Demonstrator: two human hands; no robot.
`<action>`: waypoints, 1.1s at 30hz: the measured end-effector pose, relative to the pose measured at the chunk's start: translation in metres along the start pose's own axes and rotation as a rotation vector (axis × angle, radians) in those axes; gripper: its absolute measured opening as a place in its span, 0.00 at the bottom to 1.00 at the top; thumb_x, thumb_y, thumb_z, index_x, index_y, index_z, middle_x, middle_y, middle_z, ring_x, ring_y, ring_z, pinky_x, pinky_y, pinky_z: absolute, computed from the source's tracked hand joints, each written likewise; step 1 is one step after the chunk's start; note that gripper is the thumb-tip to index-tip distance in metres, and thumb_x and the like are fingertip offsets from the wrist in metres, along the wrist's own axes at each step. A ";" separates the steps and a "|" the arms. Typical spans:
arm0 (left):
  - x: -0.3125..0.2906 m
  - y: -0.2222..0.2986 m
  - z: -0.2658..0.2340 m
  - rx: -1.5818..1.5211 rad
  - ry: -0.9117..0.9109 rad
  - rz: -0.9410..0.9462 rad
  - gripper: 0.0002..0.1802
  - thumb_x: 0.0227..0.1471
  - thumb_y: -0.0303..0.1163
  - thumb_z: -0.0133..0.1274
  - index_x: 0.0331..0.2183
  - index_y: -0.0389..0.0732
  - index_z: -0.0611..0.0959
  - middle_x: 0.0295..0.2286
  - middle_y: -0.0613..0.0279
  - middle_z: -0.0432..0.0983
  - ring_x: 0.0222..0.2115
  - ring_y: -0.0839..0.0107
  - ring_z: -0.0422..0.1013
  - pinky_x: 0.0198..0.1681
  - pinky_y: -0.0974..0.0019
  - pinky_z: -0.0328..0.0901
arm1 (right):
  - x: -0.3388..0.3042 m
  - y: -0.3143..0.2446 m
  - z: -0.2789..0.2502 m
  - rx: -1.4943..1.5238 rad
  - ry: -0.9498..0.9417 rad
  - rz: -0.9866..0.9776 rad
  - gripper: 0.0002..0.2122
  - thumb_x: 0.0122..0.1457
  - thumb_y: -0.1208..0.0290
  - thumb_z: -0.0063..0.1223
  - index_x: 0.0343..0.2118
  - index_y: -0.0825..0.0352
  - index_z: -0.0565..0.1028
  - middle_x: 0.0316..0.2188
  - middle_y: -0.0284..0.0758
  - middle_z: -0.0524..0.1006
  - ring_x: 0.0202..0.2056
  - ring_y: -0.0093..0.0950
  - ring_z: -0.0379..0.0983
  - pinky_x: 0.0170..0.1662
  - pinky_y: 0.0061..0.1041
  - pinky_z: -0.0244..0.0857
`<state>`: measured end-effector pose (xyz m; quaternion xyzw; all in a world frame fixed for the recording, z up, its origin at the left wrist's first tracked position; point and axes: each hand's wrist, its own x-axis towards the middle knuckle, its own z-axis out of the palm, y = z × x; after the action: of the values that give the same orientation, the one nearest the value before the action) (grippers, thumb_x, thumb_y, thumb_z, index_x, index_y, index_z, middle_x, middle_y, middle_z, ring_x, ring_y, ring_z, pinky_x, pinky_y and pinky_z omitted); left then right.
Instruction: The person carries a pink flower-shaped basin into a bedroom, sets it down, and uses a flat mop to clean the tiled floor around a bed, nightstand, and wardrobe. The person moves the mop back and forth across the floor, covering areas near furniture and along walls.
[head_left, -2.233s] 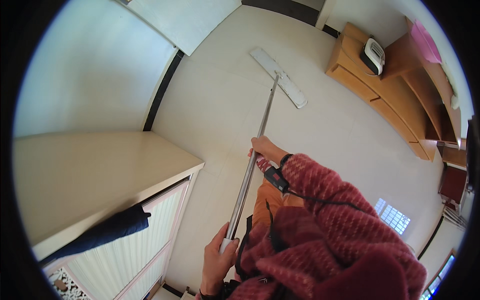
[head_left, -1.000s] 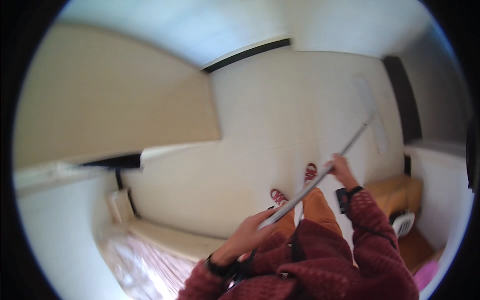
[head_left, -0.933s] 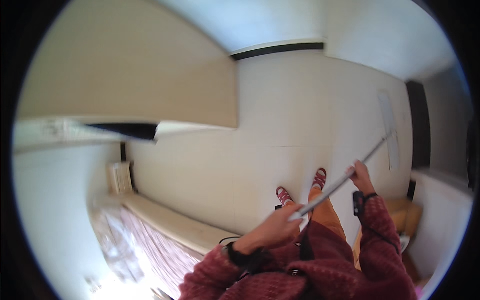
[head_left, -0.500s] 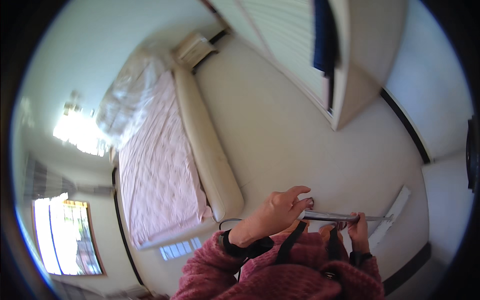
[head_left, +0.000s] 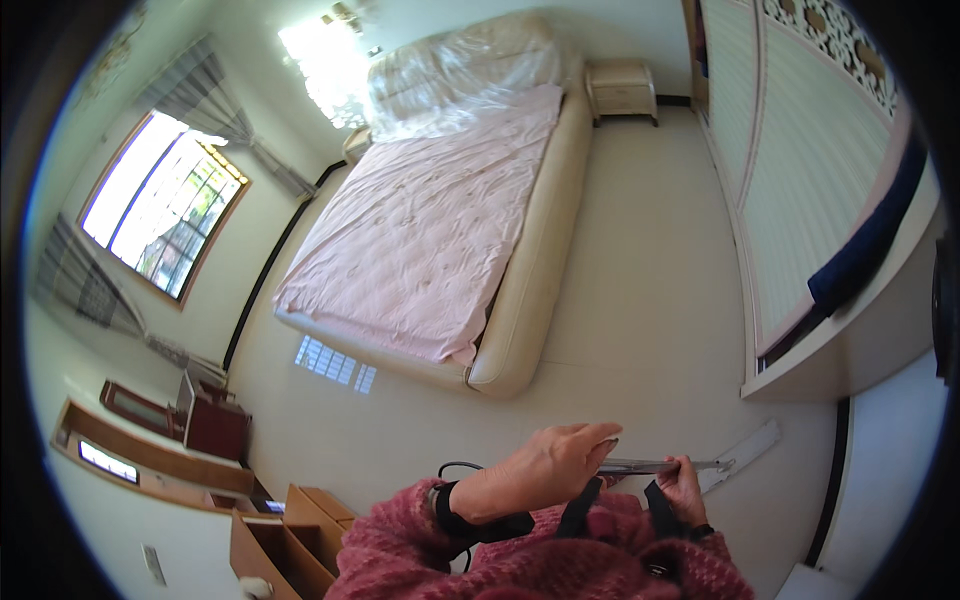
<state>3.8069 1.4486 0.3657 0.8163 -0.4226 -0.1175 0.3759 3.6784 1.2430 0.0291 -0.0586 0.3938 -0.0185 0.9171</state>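
Observation:
A flat mop spans the space in front of me, with a thin grey metal pole (head_left: pixel 640 466) and a long white flat head (head_left: pixel 742 456) on the floor to the right. My left hand (head_left: pixel 545 472) is closed at the pole's upper end; its curled fingers are partly hidden behind the back of the hand. Lower down, nearer the mop head, my right hand (head_left: pixel 683 490) wraps round the pole. Both forearms are in fuzzy dark pink sleeves, with a black band at the left wrist.
A bed (head_left: pixel 430 230) with a pink quilted cover stands ahead, plastic sheeting (head_left: pixel 470 80) over its headboard. A nightstand (head_left: pixel 620 90) is beyond it. At right is a sliding-door wardrobe (head_left: pixel 800 180); at lower left, an open wooden cabinet (head_left: pixel 290 540) and a mirror (head_left: pixel 150 460).
My view has swung left, bringing the window, mirror and wooden cabinet into sight. The left hand's fingers are more closed than before. Both hands stay at the mop pole.

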 end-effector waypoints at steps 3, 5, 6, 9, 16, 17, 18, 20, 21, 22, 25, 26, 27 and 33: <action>-0.021 0.005 0.009 -0.007 0.078 -0.015 0.11 0.48 0.24 0.49 0.37 0.34 0.75 0.24 0.45 0.73 0.24 0.50 0.70 0.27 0.59 0.66 | -0.003 0.003 -0.011 -0.033 0.058 0.045 0.03 0.48 0.76 0.43 0.21 0.65 0.69 0.19 0.32 0.73 0.22 0.25 0.71 0.27 0.24 0.69; -0.038 0.015 0.014 -0.005 0.086 -0.031 0.11 0.48 0.24 0.48 0.37 0.34 0.76 0.24 0.45 0.73 0.24 0.50 0.70 0.27 0.59 0.66 | -0.011 0.008 -0.020 -0.055 0.060 0.011 0.02 0.48 0.76 0.43 0.22 0.65 0.69 0.19 0.32 0.73 0.22 0.25 0.72 0.27 0.24 0.70; -0.046 0.021 0.018 -0.003 0.087 -0.052 0.11 0.48 0.24 0.48 0.37 0.34 0.76 0.24 0.45 0.73 0.24 0.50 0.70 0.27 0.59 0.65 | -0.017 0.011 -0.025 -0.023 0.065 0.003 0.02 0.48 0.76 0.44 0.22 0.65 0.69 0.19 0.32 0.73 0.22 0.25 0.72 0.27 0.24 0.71; -0.066 0.036 0.021 0.000 0.027 -0.075 0.12 0.48 0.25 0.48 0.37 0.34 0.76 0.24 0.47 0.73 0.25 0.50 0.70 0.27 0.58 0.65 | -0.034 0.018 -0.039 -0.034 0.009 0.007 0.03 0.49 0.78 0.45 0.21 0.66 0.70 0.18 0.31 0.73 0.17 0.19 0.70 0.24 0.17 0.70; -0.119 0.043 0.020 -0.111 -0.077 -0.062 0.16 0.48 0.30 0.49 0.41 0.37 0.74 0.27 0.50 0.72 0.25 0.51 0.70 0.29 0.58 0.65 | -0.048 0.043 -0.069 -0.046 0.044 -0.019 0.05 0.49 0.75 0.44 0.19 0.62 0.67 0.16 0.31 0.72 0.19 0.22 0.70 0.24 0.21 0.69; -0.126 0.039 0.020 -0.159 -0.096 -0.047 0.17 0.48 0.30 0.49 0.42 0.37 0.74 0.28 0.51 0.73 0.25 0.51 0.70 0.29 0.58 0.65 | -0.047 0.047 -0.072 -0.043 0.078 0.015 0.05 0.49 0.75 0.44 0.18 0.62 0.66 0.16 0.30 0.71 0.19 0.22 0.69 0.23 0.20 0.67; -0.137 0.033 0.017 -0.197 -0.108 -0.010 0.18 0.48 0.30 0.50 0.43 0.37 0.73 0.29 0.52 0.73 0.26 0.53 0.71 0.30 0.59 0.66 | -0.046 0.053 -0.074 -0.031 0.101 0.030 0.05 0.49 0.75 0.44 0.18 0.62 0.66 0.15 0.30 0.70 0.18 0.22 0.68 0.22 0.20 0.66; -0.160 0.017 0.006 -0.243 -0.163 -0.059 0.18 0.47 0.30 0.51 0.43 0.38 0.73 0.30 0.53 0.74 0.27 0.54 0.71 0.30 0.60 0.66 | -0.043 0.072 -0.073 -0.017 0.191 0.034 0.05 0.47 0.76 0.43 0.17 0.62 0.65 0.13 0.29 0.67 0.17 0.22 0.65 0.21 0.20 0.63; -0.176 0.007 -0.001 -0.270 -0.182 -0.084 0.18 0.47 0.30 0.51 0.43 0.38 0.73 0.30 0.53 0.74 0.27 0.54 0.71 0.30 0.60 0.66 | -0.042 0.085 -0.070 -0.026 0.177 0.062 0.05 0.47 0.77 0.42 0.17 0.63 0.64 0.13 0.30 0.66 0.17 0.22 0.65 0.22 0.20 0.63; -0.191 -0.004 -0.009 -0.259 -0.152 -0.119 0.19 0.47 0.30 0.52 0.43 0.39 0.73 0.31 0.53 0.74 0.27 0.56 0.72 0.30 0.61 0.66 | -0.039 0.101 -0.065 -0.085 0.222 0.079 0.06 0.47 0.78 0.41 0.16 0.63 0.63 0.13 0.30 0.65 0.17 0.22 0.64 0.22 0.20 0.63; -0.244 -0.047 -0.046 -0.299 -0.031 -0.168 0.18 0.47 0.31 0.52 0.42 0.39 0.74 0.30 0.53 0.75 0.26 0.57 0.72 0.29 0.61 0.67 | -0.032 0.170 -0.046 -0.163 0.306 0.077 0.05 0.47 0.79 0.40 0.17 0.65 0.62 0.14 0.30 0.64 0.17 0.23 0.63 0.22 0.20 0.63; -0.262 -0.061 -0.058 -0.323 -0.045 -0.182 0.17 0.47 0.31 0.52 0.42 0.39 0.74 0.30 0.53 0.75 0.26 0.57 0.72 0.29 0.61 0.67 | -0.029 0.191 -0.040 -0.178 0.316 0.083 0.05 0.47 0.79 0.40 0.18 0.65 0.62 0.14 0.30 0.64 0.17 0.23 0.63 0.22 0.20 0.63; -0.282 -0.074 -0.071 -0.349 -0.045 -0.207 0.17 0.48 0.31 0.52 0.42 0.39 0.74 0.30 0.53 0.75 0.26 0.58 0.72 0.29 0.62 0.67 | -0.028 0.213 -0.036 -0.235 0.326 0.099 0.04 0.48 0.79 0.40 0.20 0.65 0.62 0.16 0.31 0.64 0.18 0.24 0.63 0.23 0.20 0.62; -0.382 -0.141 -0.146 -0.493 0.103 -0.280 0.18 0.50 0.33 0.49 0.42 0.35 0.73 0.30 0.49 0.75 0.29 0.55 0.72 0.32 0.61 0.66 | -0.040 0.271 -0.027 -1.654 -0.355 -0.301 0.09 0.45 0.81 0.49 0.28 0.65 0.63 0.23 0.25 0.65 0.26 0.16 0.61 0.31 0.17 0.61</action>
<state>3.7312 1.8717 0.3182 0.7556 -0.2448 -0.2259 0.5640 3.6281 1.5123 0.0064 -0.7619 0.1196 0.1626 0.6154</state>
